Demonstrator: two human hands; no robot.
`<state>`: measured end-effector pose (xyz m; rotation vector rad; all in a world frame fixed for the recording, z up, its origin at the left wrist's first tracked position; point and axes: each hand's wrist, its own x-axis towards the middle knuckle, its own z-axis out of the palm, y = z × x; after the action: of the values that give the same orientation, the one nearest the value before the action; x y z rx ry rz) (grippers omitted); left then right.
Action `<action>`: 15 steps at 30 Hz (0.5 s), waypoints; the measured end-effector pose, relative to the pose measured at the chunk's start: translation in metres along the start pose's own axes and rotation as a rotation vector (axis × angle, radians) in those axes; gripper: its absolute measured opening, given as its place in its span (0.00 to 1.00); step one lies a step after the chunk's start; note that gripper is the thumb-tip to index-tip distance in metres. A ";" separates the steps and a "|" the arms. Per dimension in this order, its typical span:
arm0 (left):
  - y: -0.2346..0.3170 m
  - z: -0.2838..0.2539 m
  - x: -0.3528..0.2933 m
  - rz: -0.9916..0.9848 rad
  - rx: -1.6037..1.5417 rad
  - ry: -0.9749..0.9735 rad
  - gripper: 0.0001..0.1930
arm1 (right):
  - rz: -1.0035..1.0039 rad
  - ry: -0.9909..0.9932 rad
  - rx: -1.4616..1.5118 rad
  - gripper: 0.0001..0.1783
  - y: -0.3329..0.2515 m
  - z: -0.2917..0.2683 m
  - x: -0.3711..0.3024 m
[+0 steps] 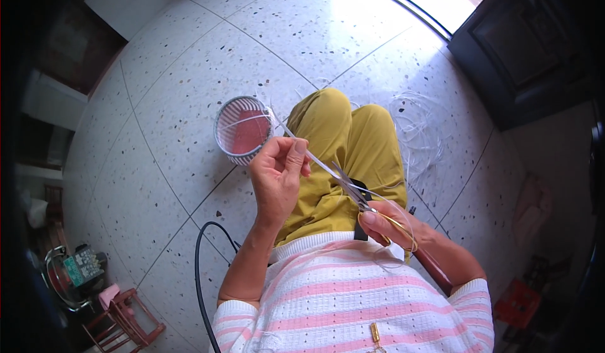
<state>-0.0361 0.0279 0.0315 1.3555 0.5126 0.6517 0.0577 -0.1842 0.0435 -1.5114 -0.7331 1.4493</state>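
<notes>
My left hand (276, 178) pinches a narrow white strip (319, 162) between thumb and fingers, above my lap. The strip runs back to a round basket (238, 159) and forward to the scissors. The basket has grey-and-white striped walls and a pinkish bottom, and it sits on the floor beside my left knee. My right hand (386, 220) grips scissors (353, 190) with thin yellow handles. Their blades are slightly apart and point up toward the strip, which crosses them. Whether the blades touch it, I cannot tell. The strip's loose end curls around my right hand.
Loose white strips (421, 129) lie tangled on the speckled tile floor, right of my knees. A black cable (198, 261) loops at my left side. A small reddish chair (133, 320) stands at lower left. A dark door (523, 50) is at upper right, a red object (517, 304) at lower right.
</notes>
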 end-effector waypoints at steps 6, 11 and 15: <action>0.004 0.011 -0.012 -0.014 0.032 -0.043 0.09 | -0.060 0.114 -0.126 0.29 -0.008 0.006 0.002; 0.004 0.015 -0.017 -0.013 0.030 -0.047 0.09 | -0.188 0.200 -0.229 0.29 0.004 0.008 0.005; 0.000 0.013 -0.014 -0.077 -0.034 -0.070 0.09 | -0.245 0.273 -0.289 0.27 0.003 0.010 0.003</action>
<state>-0.0379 0.0088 0.0334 1.3160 0.4927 0.5459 0.0483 -0.1815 0.0403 -1.7262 -0.9497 0.9612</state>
